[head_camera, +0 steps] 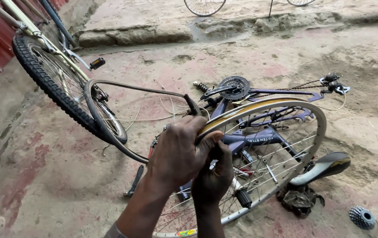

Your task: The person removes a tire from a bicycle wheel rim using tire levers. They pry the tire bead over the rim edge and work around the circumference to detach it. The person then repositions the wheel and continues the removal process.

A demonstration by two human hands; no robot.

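Over a rough concrete floor (57, 176), two hands meet at the near-left arc of a bare spoked wheel rim (316, 115). Uppermost is the left hand (178, 154), its fingers (206, 137) curled tight over the rim's edge, grasping it. Just beneath, the right hand (215, 176) is closed around the same stretch of rim from below, thumb up against the left hand's fingers. From under that grip a loose black tyre (93, 112) loops away to the left, off the rim for most of its length. Behind the rim lies a purple bicycle frame (246, 139) on its side, with a chainring (235, 87) above and a black saddle (325, 165) at the right. Leaning at upper left is another bicycle's knobbly wheel (35, 64). A sprocket cluster (362, 217) sits on the floor at lower right
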